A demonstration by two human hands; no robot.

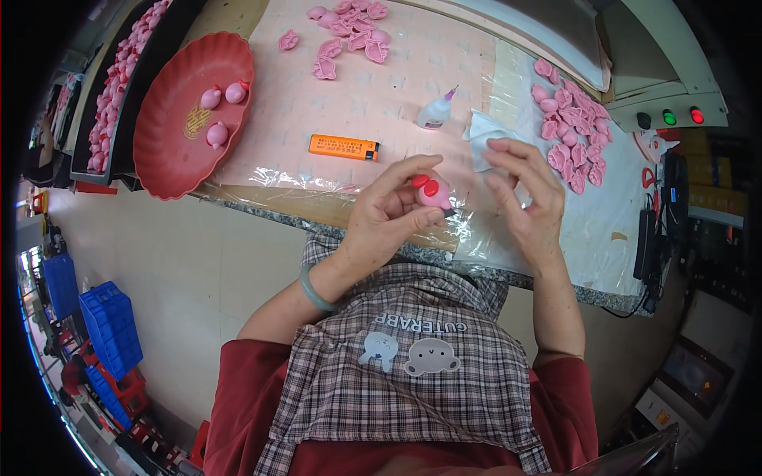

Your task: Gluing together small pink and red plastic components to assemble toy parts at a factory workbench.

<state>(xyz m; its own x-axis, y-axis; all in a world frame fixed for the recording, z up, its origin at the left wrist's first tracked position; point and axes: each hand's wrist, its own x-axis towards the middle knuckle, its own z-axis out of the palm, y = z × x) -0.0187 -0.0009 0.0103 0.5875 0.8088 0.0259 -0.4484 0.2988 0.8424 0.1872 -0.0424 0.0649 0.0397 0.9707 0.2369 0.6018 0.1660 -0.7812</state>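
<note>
My left hand [394, 200] holds a small round pink figure [436, 197] with red feet between thumb and fingers, above the table's front edge. To its right, my right hand [530, 189] is raised with the thumb apart from the bent fingers, and I see nothing in it. Its fingertips are beside a folded white tissue [481, 136], partly hidden behind them. A small glue bottle [435, 113] with a purple tip stands just beyond my hands. An orange lighter [337, 147] lies to the left of the bottle.
A red scalloped bowl [168, 131] at left holds three pink figures. Beside it, a black tray [79, 151] is full of similar ones. Loose pink shell-like parts [349, 32] lie at the back; another pile [575, 123] is on the right. Black power strips [644, 246] line the right edge.
</note>
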